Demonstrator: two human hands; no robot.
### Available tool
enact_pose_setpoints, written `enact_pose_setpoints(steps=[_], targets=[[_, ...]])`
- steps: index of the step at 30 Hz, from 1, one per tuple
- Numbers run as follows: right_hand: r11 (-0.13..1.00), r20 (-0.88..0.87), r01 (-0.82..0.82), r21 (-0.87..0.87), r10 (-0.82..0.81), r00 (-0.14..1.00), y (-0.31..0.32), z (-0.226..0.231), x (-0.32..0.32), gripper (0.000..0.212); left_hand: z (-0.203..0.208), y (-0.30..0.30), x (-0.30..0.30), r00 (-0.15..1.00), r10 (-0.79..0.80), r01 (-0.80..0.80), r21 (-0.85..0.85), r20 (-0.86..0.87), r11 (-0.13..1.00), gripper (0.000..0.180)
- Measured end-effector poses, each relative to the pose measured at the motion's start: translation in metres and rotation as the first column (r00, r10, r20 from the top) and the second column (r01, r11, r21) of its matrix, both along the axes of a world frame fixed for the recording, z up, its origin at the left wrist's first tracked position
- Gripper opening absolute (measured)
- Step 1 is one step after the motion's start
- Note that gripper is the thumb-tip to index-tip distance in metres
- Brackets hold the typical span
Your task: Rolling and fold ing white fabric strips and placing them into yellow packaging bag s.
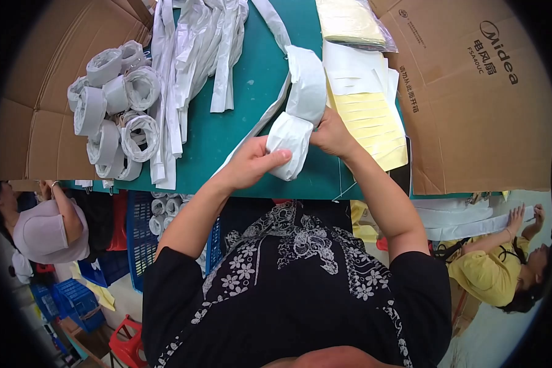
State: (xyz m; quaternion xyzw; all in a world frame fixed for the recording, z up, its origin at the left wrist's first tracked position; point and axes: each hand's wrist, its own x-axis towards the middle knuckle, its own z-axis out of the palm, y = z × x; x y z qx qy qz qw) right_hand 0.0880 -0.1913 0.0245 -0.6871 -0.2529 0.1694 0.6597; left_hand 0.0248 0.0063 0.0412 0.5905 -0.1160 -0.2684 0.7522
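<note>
A white strip (306, 84), flat and wide like folded paper or film, is being wound into a roll (290, 138) between my hands, just above the green table. My left hand (249, 164) is closed on the roll, its thumb pressed on the near face. On the other side, my right hand (333, 134) is closed at the strip's right edge, with some fingers hidden behind it. A narrow length of the strip runs up past the top edge of the view, and another thin band slants down to my left wrist.
Several finished white rolls (107, 92) are piled at the left, beside loose white strips (196, 49). Yellow and white slit sheets (371, 126) lie at the right. Cardboard walls (472, 104) stand on both sides. Co-workers sit at lower left and lower right, near a blue crate (140, 239).
</note>
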Motion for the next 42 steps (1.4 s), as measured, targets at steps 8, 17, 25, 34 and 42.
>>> enact_pose_setpoints(steps=[8, 17, 25, 34, 42], targets=[[0.991, 0.183, 0.114, 0.075, -0.126, 0.975, 0.002, -0.013, -0.018, 0.045, -0.011, -0.016, -0.008, 0.992, -0.116, 0.119, -0.077, 0.044, 0.99, 0.038], [0.993, 0.738, 0.03, -0.118, 0.067, 0.672, -0.025, 0.0, 0.006, 0.04, -0.033, -0.009, 0.01, 0.981, -0.14, 0.099, -0.27, -0.136, 0.958, 0.04], [0.965, 0.804, 0.136, -0.224, 0.104, 0.586, -0.033, 0.012, 0.022, 0.035, 0.004, -0.011, 0.034, 0.875, -0.408, 0.319, -0.324, -0.26, 0.891, 0.06], [0.988, -0.315, 0.15, 0.026, -0.134, 0.94, -0.026, 0.015, 0.019, 0.039, 0.004, -0.048, 0.049, 0.99, -0.051, 0.045, 0.044, 0.13, 0.998, 0.057], [0.935, 0.23, 0.324, -0.143, -0.287, 0.93, -0.052, 0.005, -0.031, 0.052, -0.001, -0.076, 0.043, 0.942, 0.331, -0.325, -0.087, 0.062, 0.942, 0.047]])
